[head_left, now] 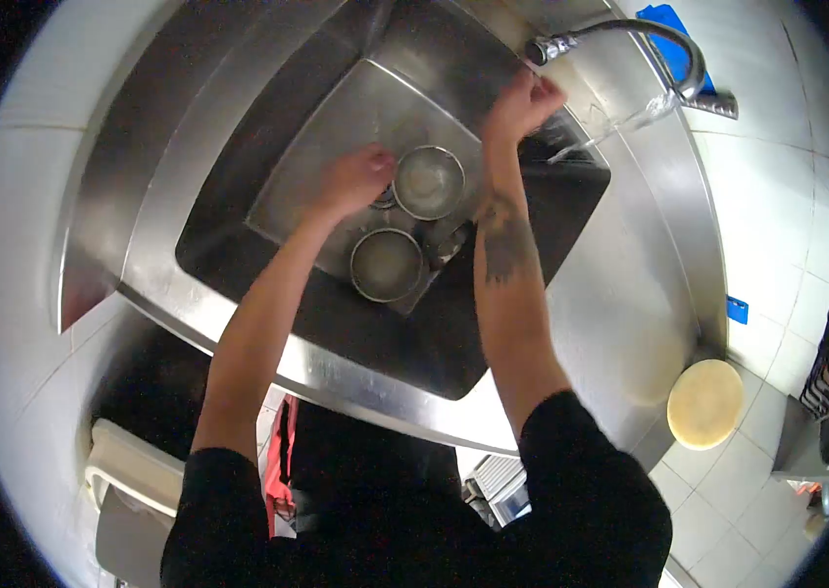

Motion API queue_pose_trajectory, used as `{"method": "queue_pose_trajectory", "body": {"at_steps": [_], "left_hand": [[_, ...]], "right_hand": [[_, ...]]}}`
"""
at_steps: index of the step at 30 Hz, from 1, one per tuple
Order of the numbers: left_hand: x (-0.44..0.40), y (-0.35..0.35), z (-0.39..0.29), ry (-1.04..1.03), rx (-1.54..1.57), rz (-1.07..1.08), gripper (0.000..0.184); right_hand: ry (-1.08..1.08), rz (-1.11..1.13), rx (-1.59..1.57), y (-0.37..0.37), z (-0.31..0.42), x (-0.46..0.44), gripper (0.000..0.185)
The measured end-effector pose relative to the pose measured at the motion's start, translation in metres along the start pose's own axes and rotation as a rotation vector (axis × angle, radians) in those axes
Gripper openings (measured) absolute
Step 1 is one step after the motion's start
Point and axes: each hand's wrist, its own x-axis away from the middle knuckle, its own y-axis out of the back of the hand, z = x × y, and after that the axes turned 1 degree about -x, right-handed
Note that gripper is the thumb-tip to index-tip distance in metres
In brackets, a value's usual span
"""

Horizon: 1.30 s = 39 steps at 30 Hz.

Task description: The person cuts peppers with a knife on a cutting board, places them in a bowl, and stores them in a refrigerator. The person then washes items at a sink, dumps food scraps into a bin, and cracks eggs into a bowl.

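Note:
My left hand [360,182] is over the sink basin, its fingers curled and slightly blurred, right beside a round metal bowl [429,183]. Anything in its fingers is hidden. A dark small item shows just under its fingertips. Below it, a second round bowl [388,265] sits on the sink floor. My right hand [522,106] is raised at the sink's far right wall, under the tap spout [552,49], with fingers bent inward. What it holds, if anything, I cannot make out. Some shiny items [450,243] lie between the bowls and my right forearm.
The deep steel sink [355,343] has a wide rim. A curved tap [694,59] rises at the back right, with a clear streak like water nearby. A blue cloth-like item [674,39] lies behind it. A round yellowish disc [705,404] stands beyond the counter's right edge.

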Motion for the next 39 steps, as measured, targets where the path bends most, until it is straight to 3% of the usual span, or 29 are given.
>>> {"method": "queue_pose_trajectory", "body": {"at_steps": [2, 3, 5, 7, 9, 11, 13, 15, 18, 19, 21, 23, 25, 28, 31, 34, 36, 37, 38, 39], "left_hand": [[-0.063, -0.045, 0.034, -0.026, -0.216, -0.012, 0.038], [-0.088, -0.073, 0.063, -0.005, -0.359, -0.075, 0.039], [-0.099, -0.115, 0.095, 0.199, -0.417, 0.023, 0.037], [-0.115, -0.15, 0.124, 0.276, -0.354, -0.097, 0.033], [-0.123, -0.185, 0.137, 0.208, -0.183, -0.293, 0.029], [-0.127, -0.19, 0.117, 0.066, -0.048, -0.266, 0.026], [-0.131, -0.188, 0.071, -0.335, -0.349, -0.184, 0.022], [-0.13, -0.195, 0.037, -0.695, -0.474, -0.371, 0.02], [-0.137, -0.188, 0.006, -1.011, -0.627, -0.462, 0.019], [-0.136, -0.189, 0.004, -0.861, -0.411, -0.496, 0.019], [-0.142, -0.191, -0.003, -0.557, 0.026, -0.55, 0.019], [-0.163, -0.204, 0.031, -0.139, -0.072, -0.526, 0.021], [-0.194, -0.223, 0.095, 0.07, -0.163, -0.36, 0.022], [-0.158, -0.198, 0.113, 0.073, 0.02, -0.074, 0.019], [-0.134, -0.172, 0.103, 0.377, 0.419, 0.184, 0.014], [-0.162, -0.147, 0.166, -0.54, -0.594, 0.251, 0.021], [-0.169, -0.108, 0.174, -0.107, -0.523, -0.02, 0.026], [-0.173, -0.084, 0.18, 0.05, -0.463, -0.121, 0.029], [-0.177, -0.06, 0.192, 0.101, -0.385, -0.137, 0.032], [-0.167, -0.041, 0.184, 0.067, -0.521, -0.137, 0.033]], "right_hand": [[-0.295, 0.063, -0.026, 0.043, -0.003, 0.028, 0.024], [-0.228, 0.213, 0.322, 0.069, -0.023, 0.041, 0.016], [-0.256, 0.512, 0.491, 0.158, -0.13, 0.063, 0.017], [-0.303, 0.566, 1.055, 0.174, -0.113, 0.105, 0.023], [-0.118, -0.028, 1.38, 0.154, -0.059, 0.161, 0.037], [-0.393, 0.001, 1.013, 0.204, -0.129, 0.19, 0.05], [-0.54, 0.086, 0.825, 0.216, -0.148, 0.216, 0.058], [-0.541, 0.241, 0.82, 0.189, -0.124, 0.214, 0.061], [-0.345, 0.182, 0.389, 0.176, -0.114, 0.216, 0.049], [-0.31, 0.288, 0.741, 0.173, -0.09, 0.203, 0.039], [-0.38, 0.268, 0.747, 0.192, -0.081, 0.186, 0.034], [-0.44, 0.312, 0.846, 0.18, -0.041, 0.171, 0.031], [-0.304, 0.436, 0.977, 0.161, 0.0, 0.16, 0.034], [-0.005, 0.566, 1.016, 0.149, 0.002, 0.152, 0.035], [0.278, 0.614, 1.001, 0.136, -0.044, 0.134, 0.03], [0.398, 0.501, 1.009, 0.124, -0.072, 0.141, 0.03], [0.373, 0.457, 0.964, 0.096, -0.056, 0.168, 0.034], [0.27, 0.749, 0.967, 0.105, -0.072, 0.18, 0.038], [0.309, 0.892, 0.978, 0.119, -0.106, 0.198, 0.038], [0.353, 1.03, 0.982, 0.127, -0.147, 0.216, 0.038]]}}
